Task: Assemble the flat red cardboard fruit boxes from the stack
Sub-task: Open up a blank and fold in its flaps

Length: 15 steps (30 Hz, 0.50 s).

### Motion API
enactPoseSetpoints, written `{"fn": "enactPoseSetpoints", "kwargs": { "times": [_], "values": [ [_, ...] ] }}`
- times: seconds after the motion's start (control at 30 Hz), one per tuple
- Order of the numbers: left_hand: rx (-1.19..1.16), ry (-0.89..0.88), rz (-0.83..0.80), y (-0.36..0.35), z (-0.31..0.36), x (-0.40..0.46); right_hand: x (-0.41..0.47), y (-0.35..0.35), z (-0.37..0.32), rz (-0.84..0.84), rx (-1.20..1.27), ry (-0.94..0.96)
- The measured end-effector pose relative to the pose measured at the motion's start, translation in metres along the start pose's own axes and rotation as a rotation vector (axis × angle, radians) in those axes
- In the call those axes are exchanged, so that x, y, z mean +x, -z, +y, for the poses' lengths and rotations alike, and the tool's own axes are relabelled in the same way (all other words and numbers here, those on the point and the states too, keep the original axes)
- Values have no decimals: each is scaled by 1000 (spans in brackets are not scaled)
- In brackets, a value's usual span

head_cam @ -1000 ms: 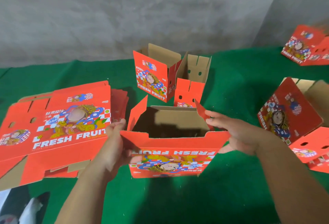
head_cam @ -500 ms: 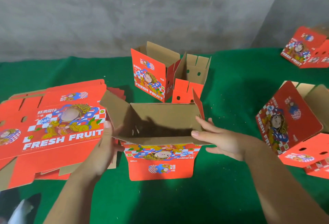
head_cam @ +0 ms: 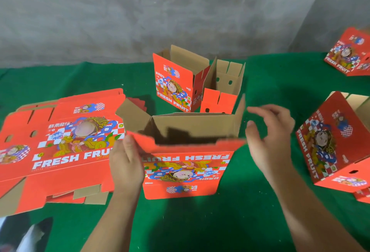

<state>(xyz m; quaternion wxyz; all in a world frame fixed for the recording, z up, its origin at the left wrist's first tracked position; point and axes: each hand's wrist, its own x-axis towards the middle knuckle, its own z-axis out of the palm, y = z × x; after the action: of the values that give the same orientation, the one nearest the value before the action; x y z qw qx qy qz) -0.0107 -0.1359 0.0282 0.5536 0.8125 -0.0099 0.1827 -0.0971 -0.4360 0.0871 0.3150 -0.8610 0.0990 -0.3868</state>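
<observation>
The step in hand looks like folding in the flaps of the opened fruit box (head_cam: 186,171), which stands upside down on the green worktop (head_cam: 250,221) between both hands. The left hand (head_cam: 126,163) has its grip on the near-left corner, thumb on the near flap. The right hand (head_cam: 268,137) hovers just right of the box, fingers loose, holding nothing. Left of that grip lies the flat stack (head_cam: 56,147). Next, the side flaps probably need pressing inward.
</observation>
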Motion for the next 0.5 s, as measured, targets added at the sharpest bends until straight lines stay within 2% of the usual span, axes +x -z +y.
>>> {"fn": "enactPoseSetpoints", "kwargs": {
  "times": [0.03, 0.07, 0.1, 0.17, 0.2, 0.33, 0.43, 0.5],
  "values": [
    [87, -26, -14, -1, -1, 2, 2, 1, -5, -95, 214, 60],
    [141, -43, -37, -4, -2, 4, 5, -1, -11, -263, 398, 27],
    [156, -58, -64, -7, -2, 5, 9, -4, -16, -450, 444, -29],
    [159, -84, -95, -11, -4, 6, 18, -18, -19, -732, 162, -17],
    [174, -99, -100, -11, -6, 8, 20, -28, -16, -784, 22, 36],
    [245, -135, -128, -11, -12, 14, 21, -61, -11, -627, -187, 235],
    [244, -164, -134, -11, -11, 16, 24, -72, -11, -650, -169, 214],
    [259, -172, -145, -10, -10, 16, 31, -79, -13, -576, -243, 246]
  ]
}}
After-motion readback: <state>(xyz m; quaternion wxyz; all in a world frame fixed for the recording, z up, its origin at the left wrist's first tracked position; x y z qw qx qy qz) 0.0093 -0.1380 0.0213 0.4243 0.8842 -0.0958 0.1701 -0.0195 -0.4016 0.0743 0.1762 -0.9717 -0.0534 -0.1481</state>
